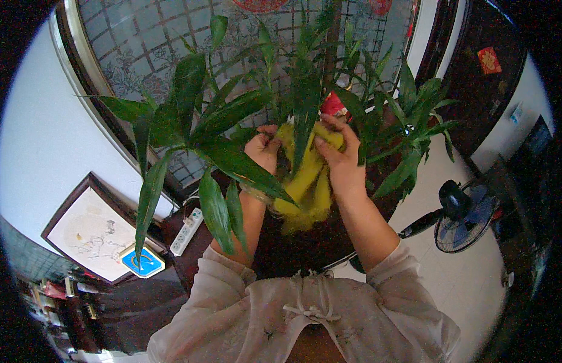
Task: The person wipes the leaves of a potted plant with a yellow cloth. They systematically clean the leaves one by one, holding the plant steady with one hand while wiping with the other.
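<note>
A yellow cloth (pixel 310 181) hangs in loose folds between my two hands, its lower edge blurred. My left hand (pixel 264 147) pinches its upper left side, partly behind a long leaf. On the upper right side, my right hand (pixel 339 144) grips the same cloth with thumb and fingers. Broad green leaves of a potted plant (pixel 235 113) rise around both hands, and one long leaf crosses in front of the cloth. Just beyond my right hand is a red packet or paper (pixel 334 105), partly covered.
A white power strip (pixel 186 231) lies to the left, near a framed picture (pixel 88 231) and a small blue-faced clock (pixel 142 261). An electric fan (pixel 464 218) stands at the right. A patterned glass screen (pixel 140 54) rises behind the leaves.
</note>
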Demonstrator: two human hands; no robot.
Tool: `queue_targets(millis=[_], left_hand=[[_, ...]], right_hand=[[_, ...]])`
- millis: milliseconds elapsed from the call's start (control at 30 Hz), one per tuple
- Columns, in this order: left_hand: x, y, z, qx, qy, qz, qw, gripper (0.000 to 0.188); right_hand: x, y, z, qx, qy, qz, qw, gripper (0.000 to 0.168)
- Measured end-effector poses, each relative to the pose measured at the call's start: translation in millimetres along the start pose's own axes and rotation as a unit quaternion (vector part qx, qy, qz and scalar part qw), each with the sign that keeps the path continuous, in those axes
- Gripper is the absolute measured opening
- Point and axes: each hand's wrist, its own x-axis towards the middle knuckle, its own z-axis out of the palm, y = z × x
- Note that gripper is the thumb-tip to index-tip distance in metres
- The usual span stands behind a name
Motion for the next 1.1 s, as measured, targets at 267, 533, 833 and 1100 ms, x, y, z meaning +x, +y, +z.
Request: queue_targets(millis=[267,533,833,1100], left_hand=[[-2.1,-2.4,23.9,-0.261,0.108,-0.091,0.955,0.012],[-1.0,0.4,18.1,-0.319,0.006,-0.100,0.942,0.019],[-6.1,-2.0,22.8,-0.213,0.049,-0.070,0.973,0.019],[3.3,-19.5,24.1,-0.242,0.053,-0.071,0.966,0.021]], right_hand=[[26.6,-35.4,-1.0,0.128,0.113,-0.006,0.985,0.032],[48.2,-70.2,-6.7,0.272,-0.020,0.023,0.962,0.040],[58.2,-73.2,-15.5,0.180,-0.196,0.106,0.958,0.050],[62.8,-70.2,-13.9,0.160,-0.189,0.105,0.963,0.047]])
